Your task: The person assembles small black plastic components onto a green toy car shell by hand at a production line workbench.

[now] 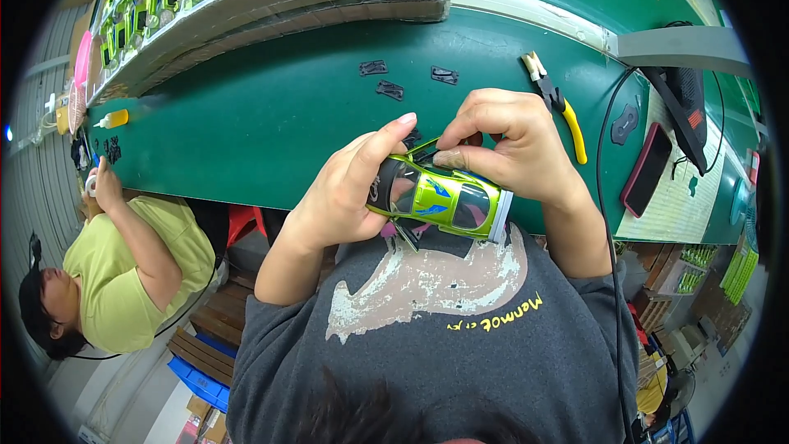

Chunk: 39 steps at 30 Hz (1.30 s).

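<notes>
A bright green toy car [436, 195] with blue decals and dark windows lies over the front edge of the table, close to my chest. My left hand [337, 185] is closed round its left end, the index finger raised. Thumb and fingertips of my right hand [514, 140] pinch together at the car's far side, beside an open side door. Whatever they grip there is too small and covered to make out. On the near side another door [407, 236] sticks out. Several flat black plastic parts [390, 90] lie on the table beyond my hands.
Yellow-handled pliers [567, 111] and a phone [647, 168] lie on the green table [288, 99] at right, near a black cable [604, 148]. A cardboard tray [279, 4] of green toy cars stands at the back left. A person [131, 267] in yellow-green works at left.
</notes>
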Motion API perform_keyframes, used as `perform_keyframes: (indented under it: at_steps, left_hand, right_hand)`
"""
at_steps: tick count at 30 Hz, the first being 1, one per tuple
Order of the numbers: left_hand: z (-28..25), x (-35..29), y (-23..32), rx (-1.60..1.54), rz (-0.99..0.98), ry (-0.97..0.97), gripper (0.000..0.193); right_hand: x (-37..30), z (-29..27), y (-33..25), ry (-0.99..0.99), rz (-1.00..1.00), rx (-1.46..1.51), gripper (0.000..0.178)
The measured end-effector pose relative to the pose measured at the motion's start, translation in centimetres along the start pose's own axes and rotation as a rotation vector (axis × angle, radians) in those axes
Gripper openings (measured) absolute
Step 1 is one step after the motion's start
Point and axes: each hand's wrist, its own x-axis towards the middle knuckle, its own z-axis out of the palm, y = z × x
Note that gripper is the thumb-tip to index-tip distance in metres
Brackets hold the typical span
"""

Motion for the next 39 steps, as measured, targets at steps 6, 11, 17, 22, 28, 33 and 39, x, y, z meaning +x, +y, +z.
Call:
perform_keyframes:
  at_steps: [6,11,17,22,28,33,39]
  left_hand:
    - [0.0,0.1,0.0,-0.008,0.029,-0.001,0.073]
    - [0.0,0.0,-0.1,-0.013,0.035,0.000,0.073]
    - [-0.1,0.1,0.3,-0.011,0.035,-0.015,0.073]
    - [-0.1,0.4,0.3,-0.029,0.044,-0.013,0.073]
    - [-0.2,0.6,0.4,-0.026,0.062,-0.010,0.072]
    - [-0.2,0.7,0.6,-0.024,0.087,-0.013,0.068]
    - [-0.7,1.0,0.4,-0.053,0.150,-0.064,0.047]
  right_hand:
    - [0.0,0.1,-0.4,0.014,0.038,-0.042,0.015]
    - [-0.2,0.2,-0.4,0.033,0.073,-0.020,0.014]
    - [-0.3,-0.1,-0.4,-0.001,0.039,-0.019,0.013]
    - [-0.2,-0.2,-0.5,-0.049,0.050,-0.029,0.011]
    - [-0.1,-0.2,-1.1,0.005,0.122,-0.046,0.013]
    - [-0.2,-0.3,-1.4,-0.012,0.124,-0.052,0.015]
    - [-0.5,0.3,-1.9,0.051,0.052,-0.166,0.026]
